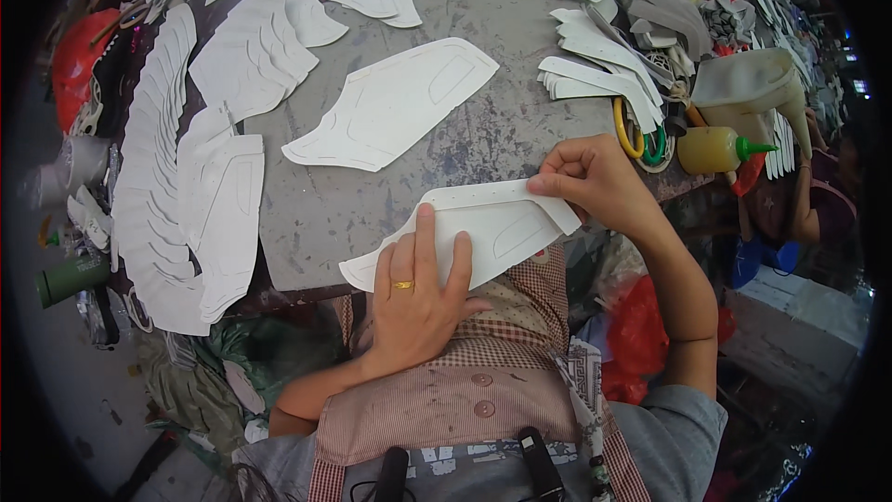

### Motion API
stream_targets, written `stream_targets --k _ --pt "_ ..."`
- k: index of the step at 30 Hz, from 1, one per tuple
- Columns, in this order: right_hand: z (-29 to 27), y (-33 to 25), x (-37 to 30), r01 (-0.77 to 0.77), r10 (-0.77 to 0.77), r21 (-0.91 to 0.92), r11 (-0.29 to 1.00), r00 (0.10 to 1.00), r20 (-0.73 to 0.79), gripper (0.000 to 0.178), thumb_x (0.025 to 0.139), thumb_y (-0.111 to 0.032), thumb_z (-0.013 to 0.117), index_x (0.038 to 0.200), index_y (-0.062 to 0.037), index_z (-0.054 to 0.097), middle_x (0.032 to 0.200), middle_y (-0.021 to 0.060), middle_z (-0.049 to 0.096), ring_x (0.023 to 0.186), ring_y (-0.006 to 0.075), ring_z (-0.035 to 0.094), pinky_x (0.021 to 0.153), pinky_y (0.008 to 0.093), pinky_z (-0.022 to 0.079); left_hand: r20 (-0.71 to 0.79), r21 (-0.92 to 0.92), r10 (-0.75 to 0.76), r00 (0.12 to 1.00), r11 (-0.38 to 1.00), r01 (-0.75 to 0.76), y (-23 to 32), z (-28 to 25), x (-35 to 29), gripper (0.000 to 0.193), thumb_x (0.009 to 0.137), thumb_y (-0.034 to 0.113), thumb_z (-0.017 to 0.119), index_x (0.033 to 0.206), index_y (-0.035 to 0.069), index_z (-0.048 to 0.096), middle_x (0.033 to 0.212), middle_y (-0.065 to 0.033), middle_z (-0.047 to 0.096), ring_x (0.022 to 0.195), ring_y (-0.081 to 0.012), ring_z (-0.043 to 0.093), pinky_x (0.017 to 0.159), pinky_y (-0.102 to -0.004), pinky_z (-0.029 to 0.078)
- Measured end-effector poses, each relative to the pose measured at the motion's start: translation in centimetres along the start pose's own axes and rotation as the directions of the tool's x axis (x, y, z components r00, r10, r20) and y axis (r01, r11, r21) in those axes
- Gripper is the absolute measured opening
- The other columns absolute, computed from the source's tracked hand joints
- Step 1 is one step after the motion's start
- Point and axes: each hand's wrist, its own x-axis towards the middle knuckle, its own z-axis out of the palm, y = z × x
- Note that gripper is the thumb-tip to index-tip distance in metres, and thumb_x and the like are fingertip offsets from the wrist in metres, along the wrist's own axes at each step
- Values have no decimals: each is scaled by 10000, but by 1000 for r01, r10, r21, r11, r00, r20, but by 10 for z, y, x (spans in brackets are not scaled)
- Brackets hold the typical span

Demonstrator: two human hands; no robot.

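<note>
A white shoe-upper-like panel (478,234) lies at the near edge of the table, partly over my lap, with curved lines marked on it. Along its far edge runs a narrow white strip (478,195) that bends downward at the right end. My left hand (415,297) rests on the panel, fingers spread and straight, the index fingertip at the strip's left end. Thumb and fingers of my right hand (599,181) pinch the strip at its right corner. Farther back, another marked white panel (395,104) lies flat and apart from both hands.
Overlapping white panels (153,186) fan out along the left, with more stacks (255,46) behind. At right are stacked white strips (595,79), a yellow bottle with a green nozzle (708,151) and a translucent jug (748,79). A grey board (307,232) covers the tabletop.
</note>
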Motion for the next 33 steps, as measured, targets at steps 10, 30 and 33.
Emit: stream_targets --k 10,30,33 --pt "10 1 -4 167 -189 -251 953 980 -66 222 847 -139 758 762 22 631 561 88 607 461 108 537 437 296 390 193 67 -134 972 990 123 18 -20 26 1014 643 549 781 1436 2 466 1476 -244 413 1272 -378 441 1051 -520 356" --pt "9 28 -45 242 -308 -393 887 945 -113 188 828 -95 751 928 -38 603 757 98 654 635 242 666 558 341 504 106 -116 137 985 985 -124 38 15 47 988 649 479 786 1479 76 433 1499 -149 417 1391 -294 386 1129 -489 286" --pt "9 27 -54 294 -473 -582 758 862 -181 226 788 -137 777 911 -65 601 879 123 657 733 319 661 598 405 509 145 -328 183 972 936 -127 23 -12 64 911 658 438 806 1433 76 491 1410 -154 475 1311 -315 433 1048 -470 371"
